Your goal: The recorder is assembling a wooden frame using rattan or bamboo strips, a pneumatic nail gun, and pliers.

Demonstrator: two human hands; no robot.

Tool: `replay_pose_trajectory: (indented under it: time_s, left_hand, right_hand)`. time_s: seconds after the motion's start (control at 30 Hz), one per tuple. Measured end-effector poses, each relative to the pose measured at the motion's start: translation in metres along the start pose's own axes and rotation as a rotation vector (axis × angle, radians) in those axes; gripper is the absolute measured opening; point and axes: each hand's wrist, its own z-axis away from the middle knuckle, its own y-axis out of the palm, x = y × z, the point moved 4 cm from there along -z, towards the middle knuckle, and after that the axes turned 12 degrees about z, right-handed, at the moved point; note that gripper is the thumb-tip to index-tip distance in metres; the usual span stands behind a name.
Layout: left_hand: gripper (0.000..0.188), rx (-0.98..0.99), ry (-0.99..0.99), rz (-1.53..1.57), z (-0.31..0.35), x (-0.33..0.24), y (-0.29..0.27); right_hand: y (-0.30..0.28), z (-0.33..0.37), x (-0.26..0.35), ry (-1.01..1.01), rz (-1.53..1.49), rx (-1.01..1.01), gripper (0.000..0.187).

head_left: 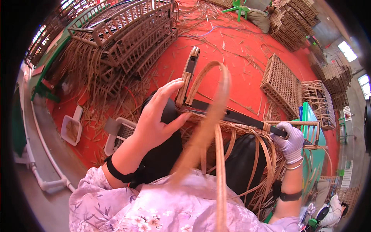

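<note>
A part-woven basket frame lies across my lap, its long black bar [239,118] running left to right. At its left corner a second bar [188,73], black and tan, points away from me. My left hand [160,114] is bare and open, fingertips against this upright bar and thumb stretched near the corner. My right hand [288,141], in a pale glove, is closed round the right end of the black bar. A broad tan weaving strip [223,83] arches up from the corner and back toward me, blurred by motion. Loose strips [266,154] hang below the frame.
Stacked woven crates [131,42] stand at the far left, trailing strips. A lattice panel [284,85] lies at right on the red floor, which is strewn with offcuts. Beside my left knee are a white basket [121,133] and a small white tub [71,129].
</note>
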Motion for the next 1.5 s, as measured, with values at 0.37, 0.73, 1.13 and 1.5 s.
replay_pose_trajectory:
  time_s: [0.37,0.73,1.13,1.5]
  left_hand:
    - [0.063,0.103,0.006,0.01,0.001,-0.006,-0.001]
    - [0.059,-0.011,-0.036,0.085,0.005,-0.012,0.003]
    - [0.043,0.041,0.201,-0.304,-0.007,-0.034,-0.009]
    - [0.036,0.181,0.26,-0.424,-0.034,-0.038,-0.013]
  right_hand:
    - [-0.063,-0.017,0.055,0.255,0.109,-0.156,0.049]
    - [0.038,-0.063,0.188,-0.295,-0.131,-0.082,0.028]
    - [0.044,-0.054,0.196,-0.315,-0.118,-0.329,0.024]
    - [0.041,-0.052,0.194,-0.313,-0.188,-0.359,0.028]
